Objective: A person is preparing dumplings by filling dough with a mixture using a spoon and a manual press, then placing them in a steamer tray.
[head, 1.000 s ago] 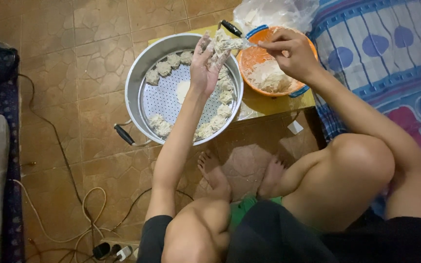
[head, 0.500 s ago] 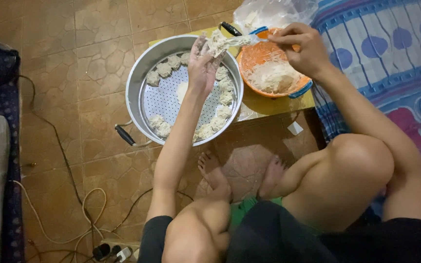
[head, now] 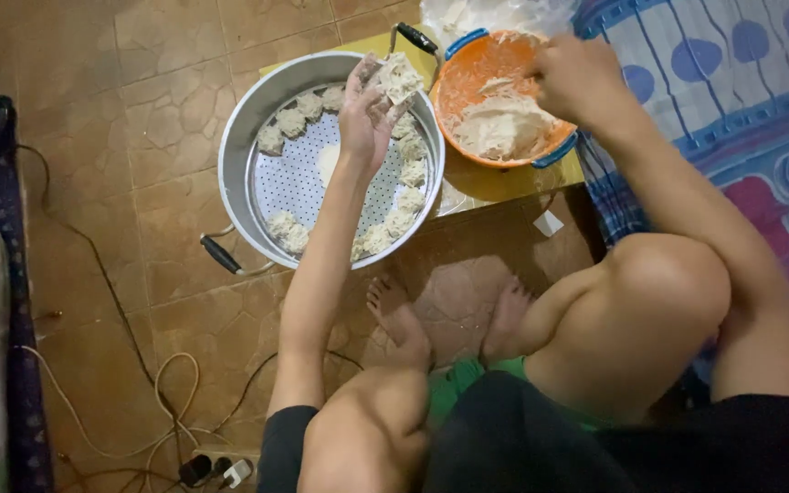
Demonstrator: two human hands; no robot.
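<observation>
The left hand [head: 369, 114] cups a small dumpling [head: 398, 77] over the big metal steamer pot [head: 241, 137], where more dumplings [head: 290, 122] ring the holey tray. To the right, the right hand [head: 577, 78] dips into the orange bowl [head: 461, 78] of filling [head: 502, 128]; its fingers are hidden, so its grip is unclear. The plastic bag [head: 495, 14] beyond is cut off.

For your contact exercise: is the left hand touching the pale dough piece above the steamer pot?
Touching. The head view shows the dough piece resting on the left hand, on its fingers, over the steamer pot.
</observation>
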